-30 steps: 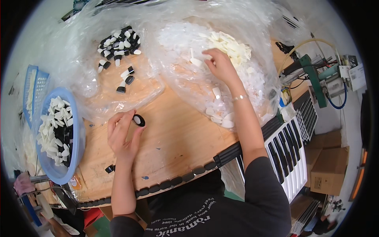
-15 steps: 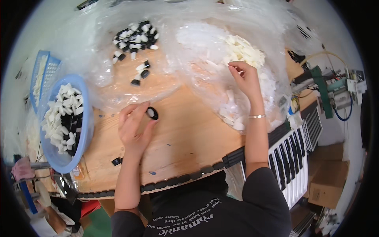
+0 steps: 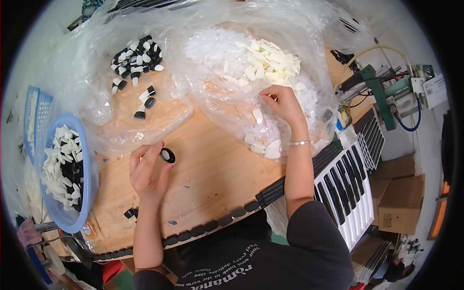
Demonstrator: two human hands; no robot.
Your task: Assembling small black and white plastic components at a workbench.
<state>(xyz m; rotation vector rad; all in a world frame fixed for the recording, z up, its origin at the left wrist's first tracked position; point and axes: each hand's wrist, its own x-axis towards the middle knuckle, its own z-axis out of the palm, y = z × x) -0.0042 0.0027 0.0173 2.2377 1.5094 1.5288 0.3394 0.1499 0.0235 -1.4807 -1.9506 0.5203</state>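
My left hand (image 3: 151,171) is closed on a small black ring-shaped cap (image 3: 167,155) with a white middle, held just above the wooden table. To the right, my right hand (image 3: 286,104) pinches thumb and forefinger together over a clear plastic sheet (image 3: 193,92). Whatever it may hold is too small to make out. Just beyond those fingers is a pile of cream oval pieces (image 3: 273,60), with translucent white flakes (image 3: 217,46) beside it. A few white pieces (image 3: 266,149) lie nearer me, below the right hand.
At far left stands a blue basin (image 3: 92,193) of white and black pieces, beside a blue basket (image 3: 43,104). Black-and-white capped pieces (image 3: 137,58) are heaped at back left. A black-and-white keyboard (image 3: 345,193) and a green clamp-like machine (image 3: 379,99) stand at right.
My right hand has drawn back a little from the cream pile toward me, fingers still pinched. My left hand keeps hold of the black cap. The whole view has shifted.
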